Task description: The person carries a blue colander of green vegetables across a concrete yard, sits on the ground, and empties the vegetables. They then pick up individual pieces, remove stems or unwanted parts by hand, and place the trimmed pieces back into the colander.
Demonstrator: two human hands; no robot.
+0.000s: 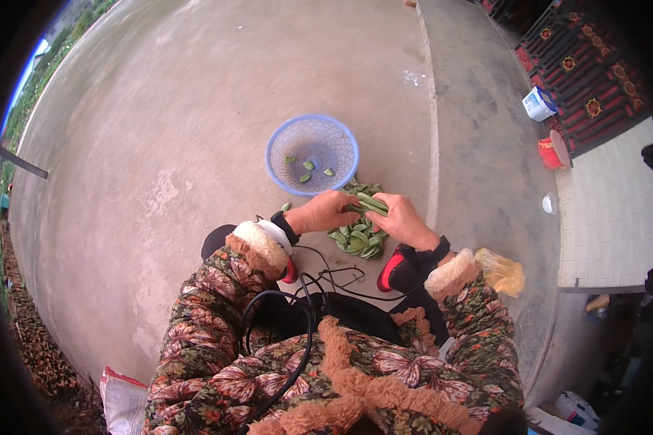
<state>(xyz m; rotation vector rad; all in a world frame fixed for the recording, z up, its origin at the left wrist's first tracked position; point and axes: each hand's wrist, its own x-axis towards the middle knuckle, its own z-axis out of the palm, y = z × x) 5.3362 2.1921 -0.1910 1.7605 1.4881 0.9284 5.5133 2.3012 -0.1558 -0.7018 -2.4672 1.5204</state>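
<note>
My right hand (404, 220) grips several long flat green bean pods (372, 204) above the floor. At their left ends, the fingers of my left hand (326, 211) are closed around the pods, their tips partly hidden. Directly below both hands lies a pile of flat green bean pods (359, 239) on the concrete, partly covered by my hands. A blue plastic mesh basket (275, 173) stands just beyond my left hand. Several short green pod pieces (305, 178) rest inside it.
A black cable (326, 269) loops between my feet and over my lap. One stray pod (285, 206) lies left of my left hand. To the right are a yellow plastic bag (500, 272), a white bucket (538, 104) and a red stool-like object (553, 151). A white sack (122, 402) stands at lower left.
</note>
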